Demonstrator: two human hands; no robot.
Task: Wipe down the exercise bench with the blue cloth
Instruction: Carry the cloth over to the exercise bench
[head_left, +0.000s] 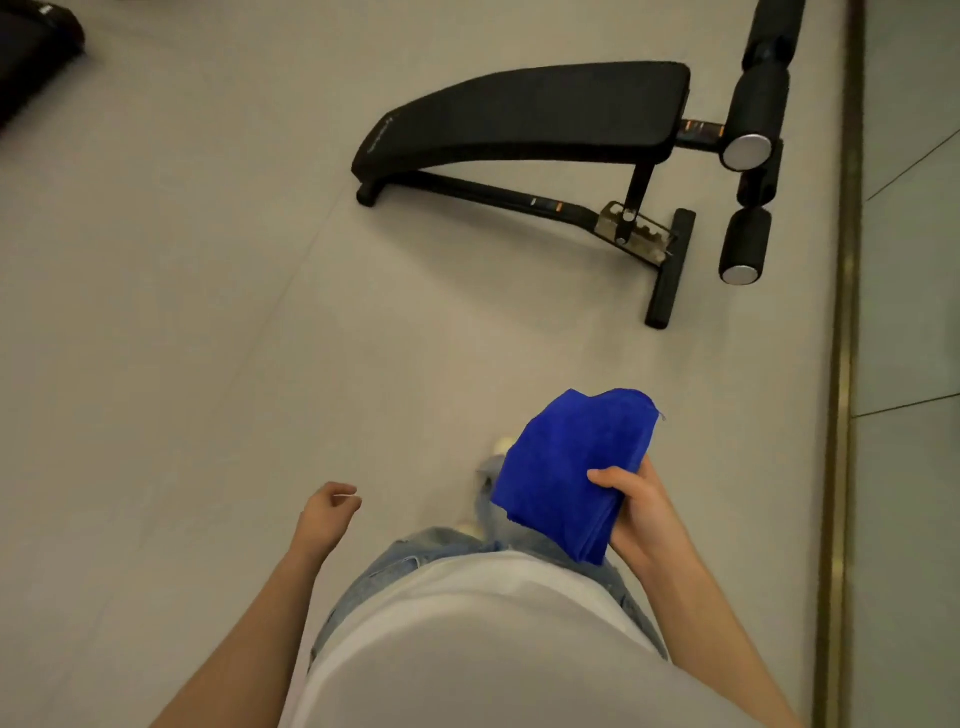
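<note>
A black exercise bench (524, 111) with a curved padded top stands on the floor at the upper middle, its foam rollers (753, 124) at the right end. My right hand (641, 512) grips a folded blue cloth (569, 467) in front of my waist, well short of the bench. My left hand (330, 512) hangs at my side with loosely curled fingers, holding nothing.
The grey tiled floor (208, 312) stretches between me and the bench. A brass strip (844, 364) and a glass panel run along the right side. Another black piece of equipment (31, 52) sits at the upper left corner. My legs and a shoe show below the cloth.
</note>
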